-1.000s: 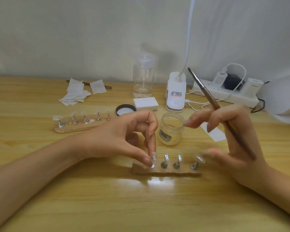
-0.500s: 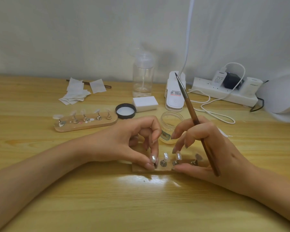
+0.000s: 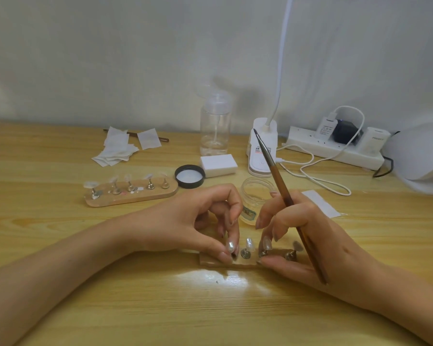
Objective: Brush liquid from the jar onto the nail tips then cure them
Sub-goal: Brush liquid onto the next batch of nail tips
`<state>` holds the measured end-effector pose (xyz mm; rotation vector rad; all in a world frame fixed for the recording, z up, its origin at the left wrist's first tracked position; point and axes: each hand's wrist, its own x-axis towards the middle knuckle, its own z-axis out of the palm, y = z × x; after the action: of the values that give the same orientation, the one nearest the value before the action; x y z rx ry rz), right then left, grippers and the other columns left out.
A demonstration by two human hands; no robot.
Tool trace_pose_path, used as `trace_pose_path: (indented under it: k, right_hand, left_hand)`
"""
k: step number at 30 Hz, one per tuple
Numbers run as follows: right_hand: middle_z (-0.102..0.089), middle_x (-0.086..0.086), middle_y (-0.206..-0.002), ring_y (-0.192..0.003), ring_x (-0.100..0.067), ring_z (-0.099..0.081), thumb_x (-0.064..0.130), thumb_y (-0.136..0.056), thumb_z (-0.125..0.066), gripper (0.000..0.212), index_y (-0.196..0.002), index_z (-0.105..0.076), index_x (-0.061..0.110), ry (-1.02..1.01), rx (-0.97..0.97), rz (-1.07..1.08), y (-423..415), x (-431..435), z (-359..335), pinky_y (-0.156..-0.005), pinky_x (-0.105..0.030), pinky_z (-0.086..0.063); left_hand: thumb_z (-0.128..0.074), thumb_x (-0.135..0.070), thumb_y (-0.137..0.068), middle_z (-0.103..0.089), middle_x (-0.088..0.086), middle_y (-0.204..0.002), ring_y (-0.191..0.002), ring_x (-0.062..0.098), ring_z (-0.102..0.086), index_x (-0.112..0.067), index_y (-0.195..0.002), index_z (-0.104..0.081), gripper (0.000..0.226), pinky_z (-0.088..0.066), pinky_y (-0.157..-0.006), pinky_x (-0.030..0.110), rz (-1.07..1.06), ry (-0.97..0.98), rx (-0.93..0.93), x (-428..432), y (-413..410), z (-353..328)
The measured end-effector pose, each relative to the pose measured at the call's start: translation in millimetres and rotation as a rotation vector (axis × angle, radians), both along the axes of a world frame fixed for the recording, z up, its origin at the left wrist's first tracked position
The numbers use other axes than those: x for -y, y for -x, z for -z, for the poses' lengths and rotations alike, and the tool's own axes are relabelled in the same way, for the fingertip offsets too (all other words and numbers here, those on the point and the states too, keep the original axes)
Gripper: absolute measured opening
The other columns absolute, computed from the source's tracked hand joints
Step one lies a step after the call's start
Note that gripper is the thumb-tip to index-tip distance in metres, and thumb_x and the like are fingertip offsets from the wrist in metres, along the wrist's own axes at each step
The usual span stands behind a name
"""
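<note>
A small wooden stand (image 3: 223,262) with several silvery nail tips (image 3: 248,243) on metal pegs lies near the table's front. My left hand (image 3: 198,223) pinches the leftmost tip between thumb and forefinger. My right hand (image 3: 305,236) holds a brown brush (image 3: 280,193), bristles pointing up and away, while its thumb and fingers touch the stand's right part. The open glass jar (image 3: 254,196) stands just behind both hands, partly hidden by them.
A second wooden stand with clear tips (image 3: 130,191) lies at the left, the black jar lid (image 3: 189,176) and a white block (image 3: 219,164) behind. Farther back are wipes (image 3: 118,149), a pump bottle (image 3: 215,126), a lamp base (image 3: 261,148), a power strip (image 3: 335,148) and a white curing lamp (image 3: 420,158).
My right hand came down and left to the stand, the brush tipping more upright. My left hand stayed on the leftmost tip.
</note>
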<state>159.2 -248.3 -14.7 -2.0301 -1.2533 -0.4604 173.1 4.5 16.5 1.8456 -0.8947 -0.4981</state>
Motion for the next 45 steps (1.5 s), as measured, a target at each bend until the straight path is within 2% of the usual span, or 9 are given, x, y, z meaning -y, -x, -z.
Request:
trace_pose_path:
  k: [6, 10, 16, 20, 23, 30, 34, 38, 45]
  right_hand:
    - [-0.053, 0.017, -0.116, -0.101, -0.016, -0.063, 0.033, -0.087, -0.073, 0.038, -0.109, -0.042, 0.038, 0.006, -0.042, 0.031, 3, 1, -4, -0.086, -0.048, -0.052]
    - [-0.053, 0.014, -0.114, -0.109, -0.010, -0.055, 0.042, -0.089, -0.069, 0.034, -0.107, -0.043, 0.030, 0.120, 0.017, 0.080, 10, 0, -17, -0.102, -0.027, -0.038]
    - [-0.061, 0.006, -0.108, -0.111, -0.010, -0.056, 0.050, -0.101, -0.041, 0.026, -0.110, -0.050, 0.026, 0.214, 0.209, 0.169, 9, 4, -50, -0.117, -0.038, -0.027]
    - [-0.067, 0.004, -0.100, -0.100, -0.015, -0.062, 0.041, -0.106, -0.035, 0.034, -0.112, -0.062, 0.022, 0.092, 0.214, 0.221, 1, 18, -79, -0.098, -0.051, -0.042]
    - [-0.064, 0.008, -0.105, -0.102, -0.020, -0.064, 0.035, -0.104, -0.038, 0.029, -0.132, -0.045, 0.035, 0.078, 0.159, 0.272, 4, 40, -83, -0.088, -0.055, -0.046]
    - [-0.055, 0.014, -0.115, -0.095, -0.012, -0.058, 0.035, -0.101, -0.035, 0.022, -0.114, -0.052, 0.031, 0.513, 0.286, 0.520, 34, 92, -48, -0.080, -0.030, -0.043]
    - [-0.054, 0.013, -0.113, -0.091, -0.014, -0.058, 0.029, -0.098, -0.038, 0.020, -0.112, -0.052, 0.034, 0.693, 0.273, 0.559, 47, 103, -37, -0.077, -0.029, -0.041]
    - [-0.053, 0.014, -0.114, -0.094, -0.012, -0.057, 0.023, -0.090, -0.041, 0.028, -0.114, -0.050, 0.034, 0.799, 0.279, 0.567, 53, 108, -36, -0.071, -0.030, -0.054]
    - [-0.049, 0.019, -0.116, -0.098, -0.005, -0.050, 0.023, -0.082, -0.040, 0.040, -0.117, -0.049, 0.041, 0.819, 0.178, 0.613, 58, 102, -41, -0.072, -0.021, -0.049]
  left_hand:
    - [-0.080, -0.001, -0.082, -0.074, 0.001, -0.090, -0.083, 0.003, -0.063, -0.017, -0.098, -0.048, 0.039, -0.042, -0.063, 0.007, -0.016, 0.022, 0.002, -1, 0, 0]
    - [-0.080, -0.002, -0.082, -0.074, 0.002, -0.092, -0.082, 0.003, -0.063, -0.018, -0.098, -0.048, 0.039, -0.041, -0.061, 0.008, -0.012, 0.023, 0.004, 0, -1, 0]
    - [-0.081, -0.007, -0.082, -0.076, 0.001, -0.093, -0.085, 0.011, -0.067, -0.022, -0.098, -0.049, 0.039, -0.043, -0.062, 0.017, -0.004, 0.022, 0.027, -2, -2, 0]
    - [-0.082, -0.008, -0.081, -0.076, 0.001, -0.095, -0.087, 0.013, -0.069, -0.023, -0.099, -0.050, 0.040, -0.044, -0.062, 0.018, 0.008, 0.034, 0.016, -4, -4, -2]
    - [-0.085, -0.006, -0.077, -0.075, 0.003, -0.097, -0.088, 0.012, -0.067, -0.023, -0.099, -0.051, 0.044, -0.045, -0.064, 0.017, 0.015, 0.040, -0.003, -5, -5, -2]
    - [-0.084, -0.006, -0.075, -0.075, 0.007, -0.102, -0.091, 0.015, -0.067, -0.028, -0.100, -0.050, 0.048, -0.047, -0.066, 0.021, 0.065, 0.076, -0.073, -9, -9, -2]
    - [-0.078, -0.022, -0.080, -0.075, 0.009, -0.100, -0.091, 0.016, -0.070, -0.028, -0.100, -0.052, 0.033, -0.050, -0.069, 0.017, 0.047, 0.191, -0.151, -9, -11, 2]
    - [-0.063, -0.069, -0.084, -0.074, 0.011, -0.099, -0.088, 0.018, -0.070, -0.027, -0.101, -0.054, 0.047, -0.050, -0.069, 0.023, -0.011, 0.269, -0.143, -10, -12, 4]
    - [-0.059, -0.079, -0.077, -0.073, 0.011, -0.088, -0.077, 0.018, -0.068, -0.014, -0.110, -0.047, 0.075, -0.050, -0.063, 0.022, -0.125, 0.415, -0.235, -8, -17, 9]
